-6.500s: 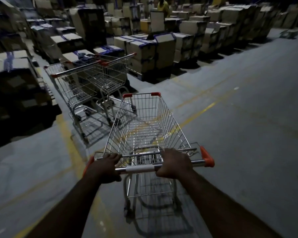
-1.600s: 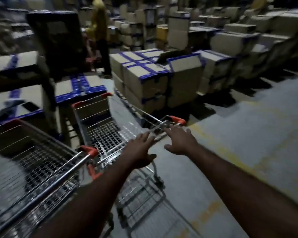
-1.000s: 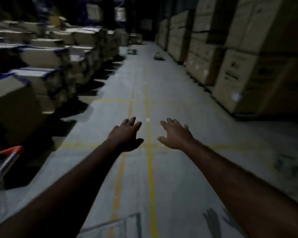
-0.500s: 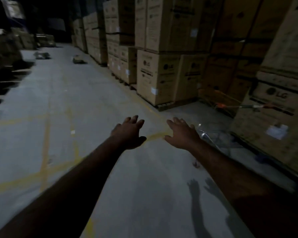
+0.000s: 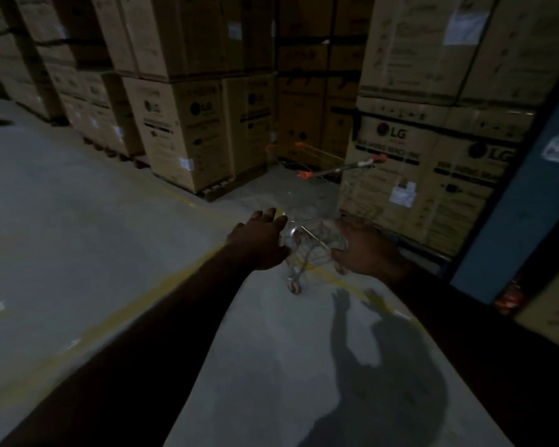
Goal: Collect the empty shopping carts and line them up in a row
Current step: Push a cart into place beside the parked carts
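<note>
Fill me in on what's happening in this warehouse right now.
A person stands on the dim concrete floor with both arms stretched forward. The left hand and right hand are open and hold nothing. Ahead, a shopping cart with orange handle ends sits in a gap between tall stacks of cardboard boxes. It looks empty, though the light is poor. Neither hand touches it yet, so this cart is not yet collected.

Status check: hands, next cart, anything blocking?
Left hand, right hand open, empty. Cart ahead, between carton stacks, handle our way. Right stack close beside it.
</note>
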`<state>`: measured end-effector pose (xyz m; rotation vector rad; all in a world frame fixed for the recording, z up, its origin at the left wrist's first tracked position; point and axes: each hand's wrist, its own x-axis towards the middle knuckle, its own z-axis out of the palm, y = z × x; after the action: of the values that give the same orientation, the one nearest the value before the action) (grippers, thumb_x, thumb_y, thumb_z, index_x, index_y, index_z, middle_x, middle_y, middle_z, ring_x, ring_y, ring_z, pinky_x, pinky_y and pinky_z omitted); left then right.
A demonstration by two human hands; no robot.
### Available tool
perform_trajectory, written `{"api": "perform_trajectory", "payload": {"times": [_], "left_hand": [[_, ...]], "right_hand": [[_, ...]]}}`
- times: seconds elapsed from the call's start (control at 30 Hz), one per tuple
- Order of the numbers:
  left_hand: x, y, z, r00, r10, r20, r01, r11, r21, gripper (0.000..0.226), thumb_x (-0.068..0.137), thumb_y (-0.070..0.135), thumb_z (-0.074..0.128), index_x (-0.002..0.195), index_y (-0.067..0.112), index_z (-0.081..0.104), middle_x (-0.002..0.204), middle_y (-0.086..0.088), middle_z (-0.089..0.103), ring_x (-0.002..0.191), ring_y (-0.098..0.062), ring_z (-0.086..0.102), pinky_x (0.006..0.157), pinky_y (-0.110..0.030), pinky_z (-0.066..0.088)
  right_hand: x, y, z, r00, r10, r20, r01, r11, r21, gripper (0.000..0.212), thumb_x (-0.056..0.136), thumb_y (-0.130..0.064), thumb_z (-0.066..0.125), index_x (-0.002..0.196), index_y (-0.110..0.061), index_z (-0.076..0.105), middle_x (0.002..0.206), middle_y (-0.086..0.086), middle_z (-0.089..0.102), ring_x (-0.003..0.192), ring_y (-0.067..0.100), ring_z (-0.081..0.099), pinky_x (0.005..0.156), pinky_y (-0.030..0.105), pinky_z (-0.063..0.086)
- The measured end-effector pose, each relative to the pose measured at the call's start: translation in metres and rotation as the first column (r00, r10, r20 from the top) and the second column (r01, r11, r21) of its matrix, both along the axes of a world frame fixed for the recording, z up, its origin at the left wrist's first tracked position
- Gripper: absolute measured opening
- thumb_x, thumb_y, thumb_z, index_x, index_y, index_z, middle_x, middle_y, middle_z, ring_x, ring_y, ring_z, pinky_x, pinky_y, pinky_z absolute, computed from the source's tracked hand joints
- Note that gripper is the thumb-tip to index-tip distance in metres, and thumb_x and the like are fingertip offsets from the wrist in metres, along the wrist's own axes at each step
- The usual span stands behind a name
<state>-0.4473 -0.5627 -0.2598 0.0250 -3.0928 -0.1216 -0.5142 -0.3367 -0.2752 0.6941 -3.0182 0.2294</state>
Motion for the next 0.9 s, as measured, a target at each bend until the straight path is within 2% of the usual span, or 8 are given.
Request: {"api": "perform_trajectory", "payload": {"times": [0.1,0.13,0.23,0.33,0.5,0.67,0.9], "left_hand": [[-0.055,0.009,-0.006,0.998,-0.066,0.025,0.066,0.998,0.006,0.081,0.094,0.055,0.056,0.159,0.024,0.018,0.167,-0.007,0.009,0.152,-0.03,0.011,0.114,-0.056,0.032],[-0.074,0.011,-0.007,0.996,-0.088,0.025,0.088,0.996,0.006,0.081,0.095,0.055,0.056,0.159,0.023,0.018,0.167,-0.008,0.009,0.152,-0.031,0.011,0.114,-0.056,0.031],[-0.134,0.012,-0.009,0.987,-0.162,-0.003,0.162,0.987,0.017,0.081,0.095,0.055,0.055,0.159,0.022,0.018,0.167,-0.01,0.011,0.151,-0.032,0.014,0.113,-0.056,0.032],[-0.198,0.005,-0.007,0.976,-0.217,-0.02,0.218,0.975,0.045,0.082,0.093,0.055,0.056,0.159,0.023,0.018,0.166,-0.01,0.012,0.151,-0.032,0.015,0.113,-0.058,0.031],[-0.292,-0.013,0.002,0.97,-0.243,0.011,0.243,0.97,0.031,0.083,0.093,0.054,0.058,0.159,0.023,0.018,0.166,-0.01,0.013,0.151,-0.032,0.017,0.115,-0.057,0.029],[-0.366,-0.025,-0.011,0.965,-0.257,0.062,0.255,0.966,0.032,0.082,0.094,0.056,0.055,0.159,0.022,0.017,0.166,-0.01,0.012,0.151,-0.033,0.016,0.116,-0.056,0.028],[-0.471,-0.032,-0.04,0.965,-0.243,0.1,0.239,0.97,0.045,0.083,0.092,0.058,0.056,0.158,0.024,0.02,0.165,-0.012,0.016,0.15,-0.034,0.018,0.116,-0.056,0.029]], "right_hand": [[-0.037,0.012,-0.005,0.998,-0.058,0.003,0.058,0.998,0.03,0.088,0.083,-0.069,0.048,0.159,-0.031,0.026,0.166,0.003,0.022,0.149,0.03,0.025,0.116,0.055,0.031],[-0.051,0.013,-0.005,0.997,-0.082,0.011,0.081,0.996,0.039,0.087,0.086,-0.069,0.048,0.16,-0.03,0.023,0.168,0.003,0.018,0.151,0.029,0.021,0.118,0.054,0.027],[-0.096,0.014,0.0,0.989,-0.142,0.036,0.14,0.988,0.065,0.081,0.097,-0.059,0.053,0.162,-0.029,0.015,0.17,0.002,0.007,0.155,0.028,0.009,0.121,0.056,0.017],[-0.145,0.004,0.006,0.985,-0.169,0.037,0.168,0.985,0.025,0.08,0.097,-0.058,0.055,0.161,-0.031,0.017,0.17,0.001,0.007,0.155,0.028,0.007,0.12,0.06,0.015],[-0.226,-0.016,0.016,0.973,-0.228,0.042,0.226,0.973,0.039,0.083,0.097,-0.057,0.055,0.162,-0.03,0.011,0.171,0.001,0.001,0.156,0.027,0.001,0.122,0.059,0.01],[-0.289,-0.029,0.007,0.968,-0.233,0.091,0.229,0.972,0.058,0.082,0.099,-0.058,0.053,0.162,-0.031,0.008,0.171,0.0,-0.003,0.157,0.027,-0.002,0.122,0.057,0.007],[-0.4,-0.031,-0.024,0.977,-0.204,0.054,0.199,0.976,0.082,0.083,0.097,-0.062,0.053,0.162,-0.031,0.013,0.171,0.003,0.005,0.156,0.03,0.007,0.122,0.059,0.015]]}}
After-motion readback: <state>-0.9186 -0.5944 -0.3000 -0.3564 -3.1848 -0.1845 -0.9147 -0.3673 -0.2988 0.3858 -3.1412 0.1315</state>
